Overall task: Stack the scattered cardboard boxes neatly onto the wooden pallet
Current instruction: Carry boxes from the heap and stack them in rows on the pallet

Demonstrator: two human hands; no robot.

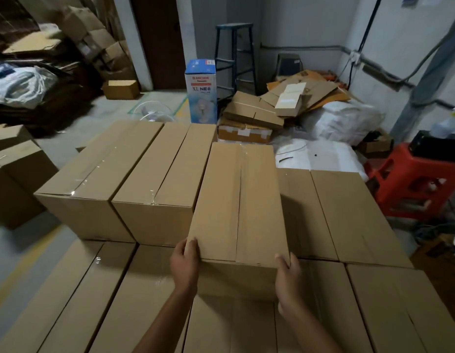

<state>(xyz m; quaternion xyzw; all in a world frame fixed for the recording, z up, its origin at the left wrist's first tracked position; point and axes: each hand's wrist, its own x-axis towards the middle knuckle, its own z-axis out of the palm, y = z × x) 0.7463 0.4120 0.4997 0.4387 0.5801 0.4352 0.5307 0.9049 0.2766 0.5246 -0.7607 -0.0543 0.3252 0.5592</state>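
Note:
A long taped cardboard box (239,200) lies in the upper layer of the stack, right of two like boxes (99,171) (165,174). My left hand (184,261) grips its near left corner, fingers curled over the top edge. My right hand (287,270) holds the near right corner, thumb on the top edge. Below lies a layer of several boxes (348,215). The pallet is hidden under them.
A red plastic stool (412,182) stands at the right. White sacks (343,121), a pile of flattened cartons (254,110), a blue-and-white fan box (201,93) and a blue stool (234,52) lie behind the stack. More boxes (15,174) stand on the left floor.

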